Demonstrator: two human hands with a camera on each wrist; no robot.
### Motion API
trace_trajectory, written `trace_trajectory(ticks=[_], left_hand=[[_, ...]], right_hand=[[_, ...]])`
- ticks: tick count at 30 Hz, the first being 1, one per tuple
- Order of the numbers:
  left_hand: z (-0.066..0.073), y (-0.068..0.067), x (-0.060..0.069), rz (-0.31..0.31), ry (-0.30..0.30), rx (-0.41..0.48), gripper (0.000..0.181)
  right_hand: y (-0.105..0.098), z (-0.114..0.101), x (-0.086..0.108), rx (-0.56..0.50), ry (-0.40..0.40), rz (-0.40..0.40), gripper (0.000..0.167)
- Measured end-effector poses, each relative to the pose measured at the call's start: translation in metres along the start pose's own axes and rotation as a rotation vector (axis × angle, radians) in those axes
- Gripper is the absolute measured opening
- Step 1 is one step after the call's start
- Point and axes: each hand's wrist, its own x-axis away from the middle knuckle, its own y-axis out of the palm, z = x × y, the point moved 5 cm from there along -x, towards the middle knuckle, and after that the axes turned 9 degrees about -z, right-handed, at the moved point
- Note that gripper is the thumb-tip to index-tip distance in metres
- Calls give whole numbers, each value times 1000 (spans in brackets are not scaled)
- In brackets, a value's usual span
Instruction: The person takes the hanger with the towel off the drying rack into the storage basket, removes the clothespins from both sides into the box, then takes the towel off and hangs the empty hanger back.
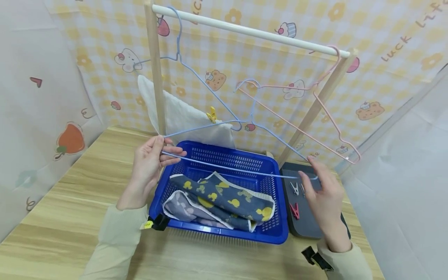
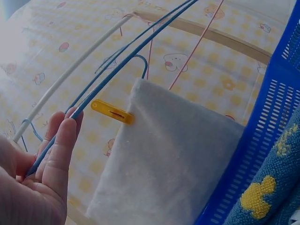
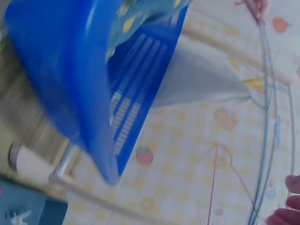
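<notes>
A light blue wire hanger (image 1: 224,167) spans the space between the two hands, above the blue basket (image 1: 284,229). The left hand (image 1: 147,163) pinches its left corner, thumb against fingers. At the other end, the thumb and fingers of the right hand (image 1: 325,194) hold the right corner. The right wrist view is blurred and catches only some right fingers (image 3: 287,213) at its edge. Inside the basket lie a dark blue towel with yellow figures (image 1: 224,194) and a greyish purple cloth (image 1: 178,206), both white-edged.
A white rod (image 1: 245,28) on wooden posts carries another blue hanger (image 1: 203,81) and a pink hanger (image 1: 336,124). White cloth (image 1: 185,116) with a yellow clothespin (image 1: 211,114) hangs behind the basket. Right of the basket, a dark tray (image 1: 304,229) holds clothespins, one red (image 1: 294,211).
</notes>
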Motion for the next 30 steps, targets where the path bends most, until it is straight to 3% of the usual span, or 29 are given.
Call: trace_trajectory(ticks=[3, 6, 10, 14, 19, 23, 26, 30], left_hand=[[-2, 1, 0, -33, -13, 0, 29], [-3, 3, 0, -75, -26, 0, 30], [-8, 5, 2, -133, -51, 22, 30], [-14, 8, 4, -220, -95, 61, 30], [-23, 6, 5, -289, -172, -59, 24], [-26, -4, 8, -233, -176, -176, 19], [-27, -20, 9, -102, -149, -267, 16], [-29, -42, 11, 72, -145, -455, 21]], right_hand=[[-1, 9, -1, 65, 50, -44, 36], [-1, 18, 2, 54, 116, -81, 29], [-2, 26, 10, -87, 206, -94, 9], [-8, 34, 16, -297, 274, -64, 6], [-26, 41, 21, -405, 202, 27, 6], [-46, 45, 25, -391, 151, 114, 5], [-64, 51, 30, -316, 183, 154, 4], [-86, 57, 37, -213, 224, 194, 6]])
